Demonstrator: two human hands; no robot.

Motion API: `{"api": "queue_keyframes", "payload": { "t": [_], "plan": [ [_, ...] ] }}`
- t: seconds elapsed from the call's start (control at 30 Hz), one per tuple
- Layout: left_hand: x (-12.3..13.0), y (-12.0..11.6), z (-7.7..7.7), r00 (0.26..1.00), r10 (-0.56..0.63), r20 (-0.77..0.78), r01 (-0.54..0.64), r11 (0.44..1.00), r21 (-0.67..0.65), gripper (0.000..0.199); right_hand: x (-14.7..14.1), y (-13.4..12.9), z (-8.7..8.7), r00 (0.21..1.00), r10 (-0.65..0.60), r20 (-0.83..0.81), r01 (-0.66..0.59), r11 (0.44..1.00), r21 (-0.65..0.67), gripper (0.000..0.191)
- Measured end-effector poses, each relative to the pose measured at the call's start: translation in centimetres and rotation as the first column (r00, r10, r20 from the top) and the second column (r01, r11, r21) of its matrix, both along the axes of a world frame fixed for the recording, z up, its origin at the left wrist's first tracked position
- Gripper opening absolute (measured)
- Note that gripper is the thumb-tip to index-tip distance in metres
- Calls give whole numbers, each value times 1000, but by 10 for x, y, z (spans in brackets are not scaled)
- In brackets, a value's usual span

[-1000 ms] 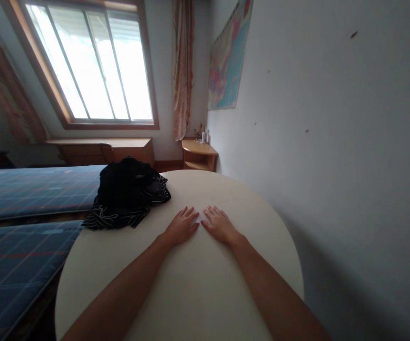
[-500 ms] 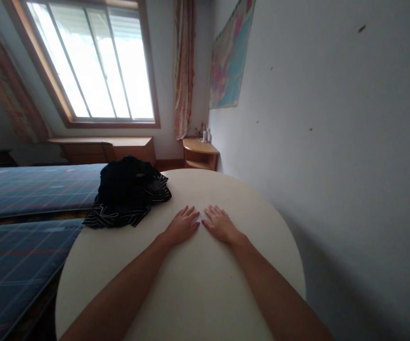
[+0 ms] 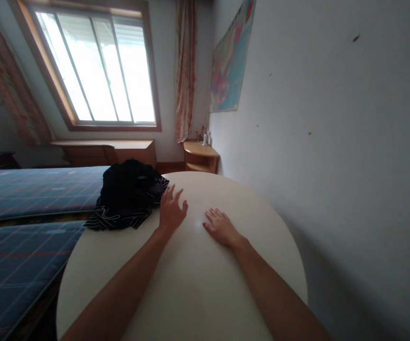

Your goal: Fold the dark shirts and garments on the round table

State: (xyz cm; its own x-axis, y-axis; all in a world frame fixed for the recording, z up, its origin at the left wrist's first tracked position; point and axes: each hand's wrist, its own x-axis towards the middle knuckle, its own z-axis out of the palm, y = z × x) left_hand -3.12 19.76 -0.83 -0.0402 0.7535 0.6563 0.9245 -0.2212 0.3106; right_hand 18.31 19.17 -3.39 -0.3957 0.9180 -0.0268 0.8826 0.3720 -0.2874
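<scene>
Head view: black cloth (image 3: 129, 187) lies just beside the left hand (image 3: 171, 211), farther from the right hand (image 3: 222, 228), both hands' fingers (image 3: 178, 195) apart.

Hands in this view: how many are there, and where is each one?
2. The left hand is beside the black cloth, though contact is unclear; the right hand rests palm-down on the round table. No others show.

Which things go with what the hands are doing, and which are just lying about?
Seem to belong:
left hand, open by the cloth, touching or not is unclear
right hand, flat on the table

Just around:
mattresses
window
curtains
map
desk
</scene>
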Motion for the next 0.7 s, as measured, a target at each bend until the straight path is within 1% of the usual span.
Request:
{"api": "queue_keyframes", "payload": {
  "t": [0.07, 0.13, 0.2, 0.27, 0.33, 0.37, 0.47, 0.53, 0.6, 0.63, 0.7],
  "plan": [
    [-16, 1, 21, 982, 182, 46, -185, 980, 77, 48, 0, 0, -1, 1000, 2, -9, -2, 1000, 1, 66],
    [-37, 1, 35, 942, 320, 99, -330, 937, 109, 51, 1, 1, -1, 1000, 3, -13, -3, 1000, 1, 66],
    [-57, 1, 40, 887, 431, 166, -448, 890, 84, 55, 1, 0, -1, 1000, 4, -15, -4, 1000, 4, 66],
    [-73, 1, 36, 846, 497, 194, -504, 864, -17, 56, 1, -1, 0, 1000, 5, -16, -5, 1000, 5, 66],
    [-81, 2, 29, 828, 528, 190, -519, 849, -100, 56, 1, -2, 1, 1000, 6, -16, -6, 1000, 3, 66],
    [-82, 2, 26, 823, 537, 184, -525, 843, -114, 57, 1, -3, 2, 1000, 5, -16, -5, 1000, 2, 66],
    [-79, 2, 22, 811, 558, 173, -550, 829, -99, 61, 0, -3, 4, 1000, 1, -16, -1, 1000, 0, 66],
    [-76, 1, 25, 818, 551, 167, -545, 834, -81, 61, 0, -3, 4, 1000, 3, -16, -3, 1000, 1, 66],
    [-72, 0, 31, 840, 517, 165, -520, 854, -29, 60, 1, -3, 4, 1000, 4, -21, -4, 1000, 0, 66],
    [-70, -1, 35, 855, 491, 167, -499, 867, 9, 60, 1, -3, 4, 1000, 5, -27, -5, 1000, 2, 65],
    [-64, -2, 41, 899, 406, 165, -422, 903, 78, 59, 1, -3, 3, 999, 7, -42, -7, 1000, 6, 65]
  ]
}}
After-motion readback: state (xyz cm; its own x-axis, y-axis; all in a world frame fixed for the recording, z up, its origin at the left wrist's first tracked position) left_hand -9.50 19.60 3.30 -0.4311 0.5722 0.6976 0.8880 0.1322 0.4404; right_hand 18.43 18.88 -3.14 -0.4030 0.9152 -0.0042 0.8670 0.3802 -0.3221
